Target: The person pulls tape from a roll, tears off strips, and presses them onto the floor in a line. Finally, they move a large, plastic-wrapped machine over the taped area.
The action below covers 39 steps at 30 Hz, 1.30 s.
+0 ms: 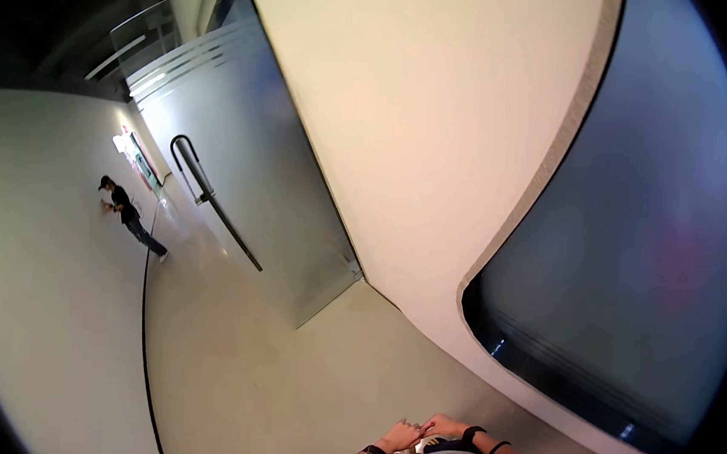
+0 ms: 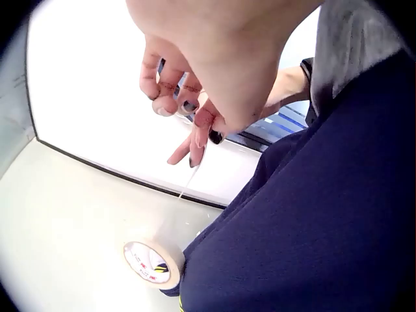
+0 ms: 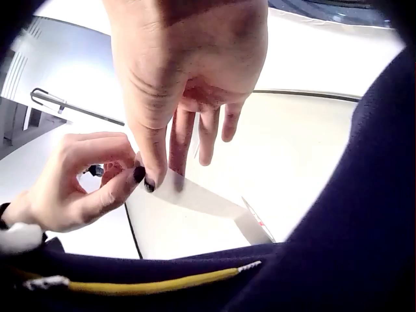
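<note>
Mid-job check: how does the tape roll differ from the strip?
The roll is wound into a ring; the strip is drawn out straight. The roll carries red print on its inside; none shows on the strip. The strip starts at the fingertips, while the roll is away from them. Both are pale, apparently the same tape.

The left hand (image 1: 401, 436) is just beside the right hand (image 1: 446, 426), a tape strip (image 3: 208, 200) running from their fingers down to the tape roll (image 2: 171, 264) below. Well ahead on the left, another person (image 1: 128, 213) stands facing the side wall (image 1: 44, 270), beyond the glass door (image 1: 274, 169) with its bar handle (image 1: 229, 226). A wall section (image 1: 429, 104) separates that door from the glass panel (image 1: 638, 214) at far right.
</note>
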Motion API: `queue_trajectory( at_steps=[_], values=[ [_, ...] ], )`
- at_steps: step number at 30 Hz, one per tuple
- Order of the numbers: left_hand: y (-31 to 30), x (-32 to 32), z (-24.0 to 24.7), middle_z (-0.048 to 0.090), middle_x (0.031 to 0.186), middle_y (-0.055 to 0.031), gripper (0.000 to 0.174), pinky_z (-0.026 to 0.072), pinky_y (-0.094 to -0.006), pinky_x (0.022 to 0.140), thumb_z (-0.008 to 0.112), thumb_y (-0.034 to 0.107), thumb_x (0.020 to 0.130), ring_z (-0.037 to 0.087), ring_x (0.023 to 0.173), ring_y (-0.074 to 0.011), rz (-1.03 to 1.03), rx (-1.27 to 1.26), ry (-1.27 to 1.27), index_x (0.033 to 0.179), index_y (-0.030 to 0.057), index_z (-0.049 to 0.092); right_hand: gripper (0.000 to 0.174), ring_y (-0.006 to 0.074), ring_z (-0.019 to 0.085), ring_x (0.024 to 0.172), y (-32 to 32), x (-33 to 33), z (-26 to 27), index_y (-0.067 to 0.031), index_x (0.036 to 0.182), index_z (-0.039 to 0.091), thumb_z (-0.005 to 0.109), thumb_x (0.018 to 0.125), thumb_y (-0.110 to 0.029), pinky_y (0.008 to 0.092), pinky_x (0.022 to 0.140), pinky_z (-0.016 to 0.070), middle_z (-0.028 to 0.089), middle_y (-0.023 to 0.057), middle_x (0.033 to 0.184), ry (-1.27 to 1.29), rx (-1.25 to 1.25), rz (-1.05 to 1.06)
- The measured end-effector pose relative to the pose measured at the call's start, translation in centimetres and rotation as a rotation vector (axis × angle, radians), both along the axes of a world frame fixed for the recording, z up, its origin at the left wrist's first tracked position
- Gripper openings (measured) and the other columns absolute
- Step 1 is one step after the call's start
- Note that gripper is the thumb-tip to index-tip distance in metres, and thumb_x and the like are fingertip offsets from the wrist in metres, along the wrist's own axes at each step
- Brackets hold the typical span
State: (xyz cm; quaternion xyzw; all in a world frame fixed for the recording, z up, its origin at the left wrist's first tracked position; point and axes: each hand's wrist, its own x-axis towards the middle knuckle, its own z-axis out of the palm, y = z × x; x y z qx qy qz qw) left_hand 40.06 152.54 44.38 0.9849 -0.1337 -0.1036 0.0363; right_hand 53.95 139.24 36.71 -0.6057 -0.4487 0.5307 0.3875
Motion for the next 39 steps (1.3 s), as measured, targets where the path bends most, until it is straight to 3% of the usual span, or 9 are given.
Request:
queue_trajectory(
  at_steps=[3,7,10,15,18,24,28,33,39],
  values=[
    [1.0,-0.6,0.7,0.060,0.084,-0.0104,0.030,0.0457,-0.0407,0.070,0.050,0.034,0.085,0.062,0.074,-0.0276,-0.002,0.096,0.044,0.100,0.0093,0.057,0.022,0.0113,0.060,0.073,1.8,-0.3,0.8,0.0025,0.092,0.067,0.066,0.079,-0.015,0.0263,0.067,0.0471,0.069,0.0083,0.084,0.048,0.048,0.069],
    [1.5,-0.9,0.5,0.059,0.104,-0.0150,0.045,0.0459,-0.0497,0.079,0.050,0.039,0.083,0.062,0.091,-0.0318,0.534,-0.166,0.283,0.116,0.0074,0.051,0.021,0.0148,0.063,0.067,2.1,0.5,1.9,-0.0032,0.090,0.070,0.064,0.078,-0.020,0.0292,0.062,0.0481,0.069,0.0086,0.079,-0.054,0.187,-0.161],
    [1.5,-1.1,-2.9,0.059,0.113,-0.0187,0.052,0.0435,-0.0478,0.088,0.051,0.045,0.080,0.058,0.100,-0.0378,0.984,-0.281,0.271,0.115,0.0053,0.053,0.023,0.0191,0.065,0.067,1.7,0.9,4.1,-0.0048,0.086,0.070,0.062,0.079,-0.025,0.0319,0.062,0.0491,0.069,0.0090,0.080,-0.359,0.072,-0.037],
    [2.7,-6.8,-14.3,0.057,0.113,-0.0227,0.055,0.0442,-0.0484,0.084,0.053,0.043,0.081,0.057,0.101,-0.0378,0.897,-0.536,0.497,0.121,0.0047,0.050,0.021,0.0243,0.064,0.069,0.2,1.7,3.0,-0.0095,0.082,0.069,0.062,0.077,-0.028,0.0342,0.062,0.0488,0.068,0.0079,0.077,-0.527,0.087,-0.062],
    [1.1,-11.3,-18.0,0.058,0.111,-0.0223,0.053,0.0446,-0.0470,0.083,0.054,0.042,0.081,0.057,0.101,-0.0371,0.846,-0.640,0.631,0.119,0.0050,0.051,0.020,0.0255,0.064,0.070,-1.7,3.0,2.1,-0.0098,0.083,0.070,0.060,0.079,-0.027,0.0349,0.064,0.0490,0.068,0.0076,0.078,-0.669,0.082,-0.363],
    [0.0,-15.3,-20.0,0.060,0.109,-0.0215,0.049,0.0454,-0.0441,0.082,0.055,0.041,0.080,0.058,0.099,-0.0356,0.814,-0.697,0.732,0.114,0.0056,0.054,0.017,0.0231,0.066,0.070,-4.6,6.5,0.8,-0.0047,0.086,0.070,0.061,0.081,-0.018,0.0314,0.064,0.0505,0.068,0.0129,0.079,-0.313,0.174,-1.122],
    [-0.5,-15.3,-19.7,0.061,0.107,-0.0210,0.046,0.0460,-0.0422,0.081,0.056,0.040,0.080,0.059,0.098,-0.0347,0.812,-0.731,0.740,0.111,0.0060,0.056,0.015,0.0141,0.065,0.070,-4.5,7.4,6.5,-0.0009,0.090,0.069,0.061,0.082,-0.011,0.0296,0.063,0.0494,0.068,0.0137,0.080,-0.316,0.200,-1.222],
    [0.5,-16.5,-21.8,0.062,0.104,-0.0203,0.043,0.0466,-0.0397,0.080,0.057,0.039,0.080,0.060,0.097,-0.0334,0.790,-0.754,0.756,0.108,0.0066,0.058,0.024,0.0230,0.065,0.083,-3.1,6.5,6.4,-0.0031,0.094,0.069,0.067,0.077,-0.020,0.0353,0.089,0.0395,0.068,0.0123,0.079,-0.635,0.174,-1.160],
    [4.0,-16.2,-22.4,0.063,0.101,-0.0195,0.039,0.0474,-0.0368,0.079,0.058,0.038,0.080,0.061,0.095,-0.0320,0.779,-0.798,0.708,0.103,0.0072,0.061,0.017,0.0254,0.062,0.079,-1.5,6.3,5.0,-0.0049,0.085,0.067,0.064,0.079,-0.020,0.0390,0.095,0.0315,0.068,0.0088,0.080,-0.607,0.005,-1.036]
  ],
)
